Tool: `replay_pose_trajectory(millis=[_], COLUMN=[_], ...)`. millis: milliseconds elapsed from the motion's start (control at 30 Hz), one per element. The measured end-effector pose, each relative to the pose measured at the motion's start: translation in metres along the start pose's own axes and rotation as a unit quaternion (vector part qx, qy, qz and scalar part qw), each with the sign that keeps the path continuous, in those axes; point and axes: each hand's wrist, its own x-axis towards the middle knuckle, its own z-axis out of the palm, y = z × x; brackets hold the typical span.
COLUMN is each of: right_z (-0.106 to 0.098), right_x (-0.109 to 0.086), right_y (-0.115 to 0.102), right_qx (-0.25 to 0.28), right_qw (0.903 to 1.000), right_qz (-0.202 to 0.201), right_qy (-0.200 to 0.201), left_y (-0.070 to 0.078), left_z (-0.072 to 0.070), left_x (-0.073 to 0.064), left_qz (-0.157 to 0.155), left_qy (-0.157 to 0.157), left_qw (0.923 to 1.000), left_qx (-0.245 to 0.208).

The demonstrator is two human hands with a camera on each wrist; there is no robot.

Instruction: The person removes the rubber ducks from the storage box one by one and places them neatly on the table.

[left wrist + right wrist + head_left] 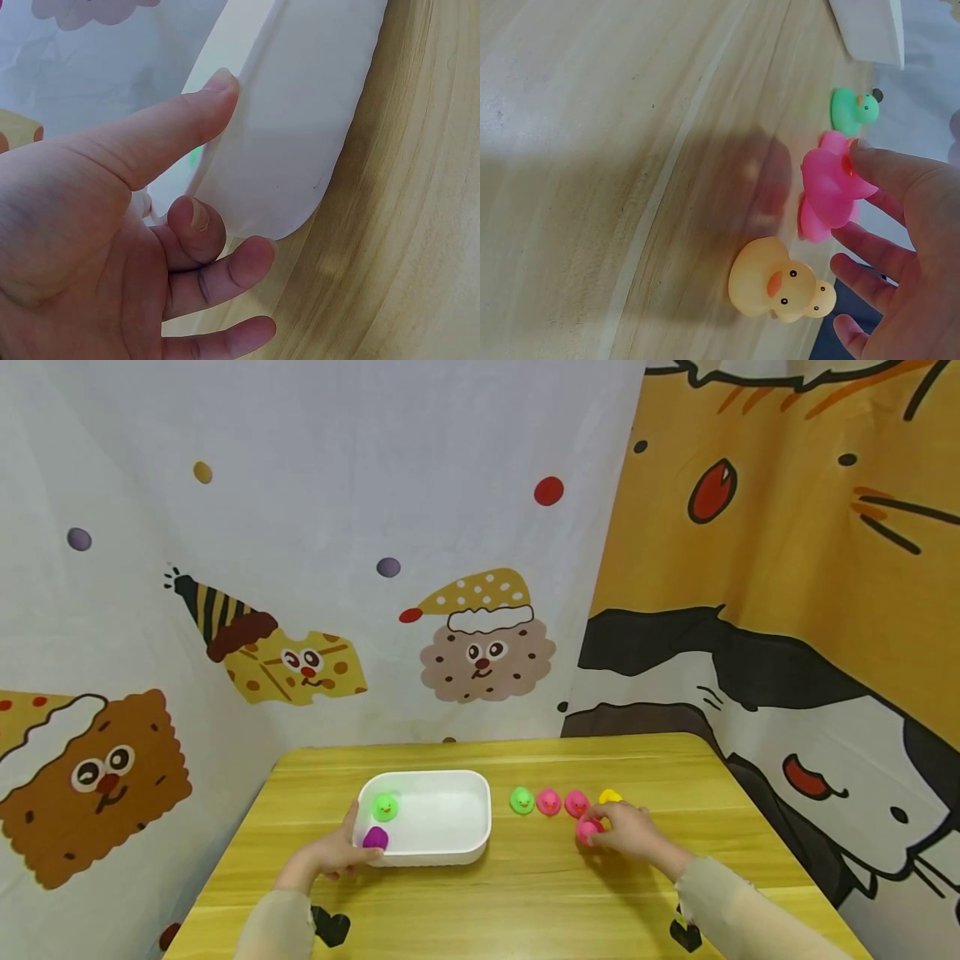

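My right hand [628, 831] pinches a pink rubber duck [829, 184] between thumb and fingers, its shadow on the table. Behind it stand two more pink ducks, one of them plain in the head view [548, 802], beside a green duck [522, 801]. A yellow duck [769, 277] is close to my right fingers, with another yellow duck [824, 299] behind it. My left hand [333, 850] spans the near left corner of a white plastic box [472, 843], the thumb straight at its rim. In the box lie a green duck [385, 807] and a purple duck [376, 837].
The wooden table [487, 918] carries the box on the left and the row of ducks on the right. Its far edge meets a cartoon-printed curtain [450, 468]. Black wrist mounts [330, 927] hang below the sleeves.
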Motion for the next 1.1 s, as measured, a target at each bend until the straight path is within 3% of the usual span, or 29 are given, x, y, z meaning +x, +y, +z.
replay_pose_trajectory(millis=[533,1100], right_z=[0.0025,0.0087], right_x=[-0.0004,-0.0017], right_y=[0.0039,0.0018], right_qx=[-0.021,-0.015], right_qw=[0.9997,0.9998], right_qz=[0.007,-0.016], right_qy=[-0.003,-0.004], left_y=[-0.0017,-0.0011], left_z=[0.0001,0.0003], left_x=[0.0017,0.0017], left_qz=[0.006,0.005], left_qy=[-0.001,0.002], left_qw=[0.9999,1.0], left_qx=[-0.01,-0.007])
